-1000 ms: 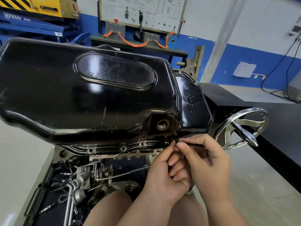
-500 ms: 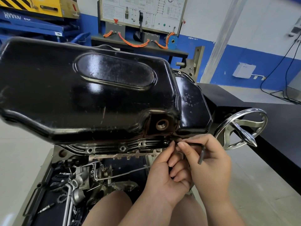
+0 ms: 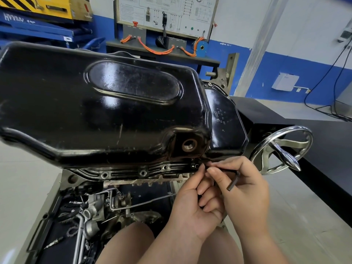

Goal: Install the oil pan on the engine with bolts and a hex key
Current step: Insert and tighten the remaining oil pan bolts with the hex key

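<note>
The black oil pan sits on top of the upturned engine, its drain hole facing me. A black bolt stands in the pan's flange below the drain hole. My right hand grips a black hex key, whose long arm points at the bolt and whose short arm hangs down. My left hand pinches the key's shaft right beside the bolt head. Empty bolt holes show along the flange to the left.
A chrome handwheel of the engine stand is just right of my hands. Loose tools and parts lie in the tray below the engine. A black bench runs along the right. A training board stands behind.
The hex key has turned in my right hand: its short arm, hidden one second ago, now hangs down below my fingers. Both hands stay at the bolt.
</note>
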A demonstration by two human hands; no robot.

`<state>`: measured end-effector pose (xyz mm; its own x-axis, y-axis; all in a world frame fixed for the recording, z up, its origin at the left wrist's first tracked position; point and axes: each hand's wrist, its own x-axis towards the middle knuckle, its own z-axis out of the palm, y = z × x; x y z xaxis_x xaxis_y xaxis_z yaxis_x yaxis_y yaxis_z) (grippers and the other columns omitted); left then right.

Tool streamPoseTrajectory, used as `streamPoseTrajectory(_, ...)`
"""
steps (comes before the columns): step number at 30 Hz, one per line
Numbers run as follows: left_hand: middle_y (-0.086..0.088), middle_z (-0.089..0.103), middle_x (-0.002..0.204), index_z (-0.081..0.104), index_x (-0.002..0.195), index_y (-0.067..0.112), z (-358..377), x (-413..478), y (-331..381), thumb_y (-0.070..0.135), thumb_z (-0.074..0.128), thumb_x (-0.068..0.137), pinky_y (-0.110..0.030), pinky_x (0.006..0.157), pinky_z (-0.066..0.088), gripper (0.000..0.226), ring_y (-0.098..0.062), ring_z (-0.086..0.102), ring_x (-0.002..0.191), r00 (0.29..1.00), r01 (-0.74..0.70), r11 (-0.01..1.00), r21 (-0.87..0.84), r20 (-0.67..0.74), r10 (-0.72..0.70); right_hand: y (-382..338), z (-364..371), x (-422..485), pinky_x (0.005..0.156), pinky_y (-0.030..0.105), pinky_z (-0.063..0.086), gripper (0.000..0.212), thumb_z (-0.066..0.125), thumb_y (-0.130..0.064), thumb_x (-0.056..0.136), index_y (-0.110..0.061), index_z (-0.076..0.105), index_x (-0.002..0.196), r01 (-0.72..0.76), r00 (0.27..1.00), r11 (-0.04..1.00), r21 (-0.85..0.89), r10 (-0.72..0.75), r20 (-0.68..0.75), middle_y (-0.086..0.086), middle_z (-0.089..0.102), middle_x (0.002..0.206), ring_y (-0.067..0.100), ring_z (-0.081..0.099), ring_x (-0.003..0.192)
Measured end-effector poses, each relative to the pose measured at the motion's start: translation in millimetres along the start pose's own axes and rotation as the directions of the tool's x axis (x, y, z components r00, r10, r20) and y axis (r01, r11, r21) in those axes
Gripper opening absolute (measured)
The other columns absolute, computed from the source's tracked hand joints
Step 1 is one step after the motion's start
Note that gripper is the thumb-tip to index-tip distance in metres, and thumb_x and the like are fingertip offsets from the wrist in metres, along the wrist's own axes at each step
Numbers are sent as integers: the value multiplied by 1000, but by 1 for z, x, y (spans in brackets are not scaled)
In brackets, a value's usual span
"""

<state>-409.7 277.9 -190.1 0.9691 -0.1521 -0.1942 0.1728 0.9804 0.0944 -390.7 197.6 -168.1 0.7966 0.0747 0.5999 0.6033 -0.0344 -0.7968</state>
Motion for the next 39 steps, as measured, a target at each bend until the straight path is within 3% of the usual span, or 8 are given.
streamPoseTrajectory(5, 7, 32, 35, 55, 54, 10, 1, 3, 1, 23, 53, 86, -14, 22, 16, 35, -5, 23, 22, 999, -24, 1000, 1, -27, 24, -3, 0, -3, 59, 12, 52, 38, 57, -2, 81, -35, 70, 97, 18, 991, 1000, 20, -21, 131, -8, 72, 81, 2, 68, 66)
streamPoseTrajectory(14, 7, 32, 38, 57, 56, 10, -1, 0, -1, 23, 61, 80, -15, 24, 17, 28, -4, 24, 25, 1000, 0, 999, 38, -4, 0, 0, 3, 0, 62, 9, 48, 18, 75, -7, 70, -20, 63, 71, 8, 1000, 1000, -19, -9, -23, -6, 68, 76, 2, 65, 68)
streamPoseTrajectory(20, 8, 31, 34, 53, 43, 12, 1, 2, 1, 27, 53, 89, -13, 25, 15, 48, -5, 24, 23, 999, -29, 998, 62, -44, 32, -4, 1, -6, 59, 19, 54, 35, 61, -2, 86, -33, 70, 101, 48, 995, 999, -22, -46, 85, -8, 72, 88, 8, 68, 67)
streamPoseTrajectory(22, 8, 32, 35, 53, 44, 13, 1, 2, 0, 29, 56, 85, -13, 25, 15, 44, -4, 24, 24, 999, -37, 997, 65, -34, 39, -6, 1, -6, 62, 26, 56, 28, 60, -11, 85, -34, 70, 98, 58, 996, 996, -70, -53, 77, -9, 72, 84, 8, 69, 69)
streamPoseTrajectory(25, 7, 32, 38, 56, 53, 12, -2, 1, -2, 27, 61, 80, -14, 24, 17, 32, -4, 25, 25, 1000, -17, 999, 38, -8, 18, -7, 3, -5, 51, 17, 52, 28, 69, -7, 80, -35, 71, 80, 9, 1000, 1000, -3, -9, 7, -8, 70, 70, 2, 65, 56)
streamPoseTrajectory(29, 7, 33, 37, 63, 63, 8, -1, -1, -1, 20, 61, 78, -14, 23, 19, 19, -4, 26, 24, 1000, 8, 1000, 8, 5, -8, -3, 5, -2, 58, 11, 48, 18, 74, -14, 70, -29, 63, 70, -2, 999, 1000, -18, 1, -55, -9, 68, 75, 3, 64, 64)
streamPoseTrajectory(34, 8, 31, 35, 54, 44, 13, 2, -2, -1, 27, 60, 78, -13, 27, 15, 38, -5, 25, 24, 999, -32, 997, 75, -9, 33, -2, 3, -9, 54, 33, 55, 29, 59, -14, 82, -35, 68, 100, -33, 996, 999, 4, 32, 84, -3, 71, 95, 19, 68, 67)
streamPoseTrajectory(39, 7, 33, 38, 55, 50, 13, 0, -1, -2, 28, 64, 76, -14, 26, 17, 31, -4, 25, 25, 1000, -21, 998, 57, 7, 20, -8, 3, -9, 37, 18, 47, 22, 66, -9, 82, -30, 74, 84, -42, 996, 997, 58, 37, 85, 5, 67, 61, 15, 59, 37)
